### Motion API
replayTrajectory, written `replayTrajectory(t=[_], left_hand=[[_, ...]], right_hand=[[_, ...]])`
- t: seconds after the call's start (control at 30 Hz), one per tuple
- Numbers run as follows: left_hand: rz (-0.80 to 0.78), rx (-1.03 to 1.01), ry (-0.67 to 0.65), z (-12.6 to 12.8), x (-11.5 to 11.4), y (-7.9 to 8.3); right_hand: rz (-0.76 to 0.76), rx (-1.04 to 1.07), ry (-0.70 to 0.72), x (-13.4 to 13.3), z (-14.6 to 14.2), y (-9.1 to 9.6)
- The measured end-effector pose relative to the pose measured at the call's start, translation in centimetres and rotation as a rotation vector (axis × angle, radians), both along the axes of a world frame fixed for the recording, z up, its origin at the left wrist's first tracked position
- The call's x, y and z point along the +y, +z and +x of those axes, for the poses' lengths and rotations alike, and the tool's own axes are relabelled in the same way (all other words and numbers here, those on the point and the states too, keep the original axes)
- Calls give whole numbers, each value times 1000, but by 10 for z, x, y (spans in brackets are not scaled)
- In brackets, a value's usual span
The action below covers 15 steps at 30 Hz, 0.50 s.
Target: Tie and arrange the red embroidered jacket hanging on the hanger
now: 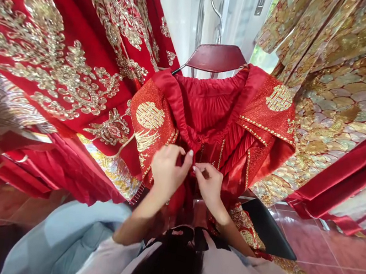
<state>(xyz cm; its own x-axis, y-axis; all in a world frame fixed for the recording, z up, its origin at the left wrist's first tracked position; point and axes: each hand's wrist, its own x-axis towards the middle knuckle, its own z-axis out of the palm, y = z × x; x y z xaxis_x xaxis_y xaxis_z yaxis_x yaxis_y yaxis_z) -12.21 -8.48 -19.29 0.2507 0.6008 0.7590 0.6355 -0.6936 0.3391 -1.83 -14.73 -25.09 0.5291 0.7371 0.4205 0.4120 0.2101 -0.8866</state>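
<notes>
A red pleated skirt (206, 99) with a gathered waistband and gold-embroidered panels hangs in front of me from a hanger (218, 58) with a dark red top. At the middle of the waistband, just below a small red knot, my left hand (169, 167) pinches a bit of red fabric, perhaps a tie. My right hand (208, 183) meets it there, its thumb and forefinger pressed together on the same red fabric. The fingertips of both hands nearly touch. What exactly lies between them is partly hidden.
Red cloth with silver-gold beading (53, 56) hangs close on the left. A gold scale-patterned garment (342, 97) hangs on the right. Below are a light blue chair (45, 240), a black flat panel (269, 229) and the red tiled floor (342, 273).
</notes>
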Motion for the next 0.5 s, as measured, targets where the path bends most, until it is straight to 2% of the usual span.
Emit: replayTrajectory(t=[0.1, 0.17, 0.2, 0.3, 0.33, 0.37, 0.43, 0.5], left_hand=[[-417, 9, -146, 11, -9, -29], [-535, -69, -222, 17, 0, -39], [-566, -117, -245, 19, 5, -43], [-647, -267, -330, 22, 17, -54], [-672, -323, -361, 22, 18, -57], [-688, -375, -387, 21, 18, -61], [-692, -439, -397, 19, 18, -64], [-667, -444, -379, 14, 23, -62]], right_hand=[[21, -34, 107, -9, -4, -4], [43, -77, 161, -11, 6, 2], [55, -81, 141, -11, 14, 8], [65, 9, -43, 3, 43, 23], [53, 67, -46, 10, 50, 26], [27, 132, 2, 18, 55, 28], [-41, 238, 194, 29, 58, 29], [-79, 251, 312, 31, 50, 24]])
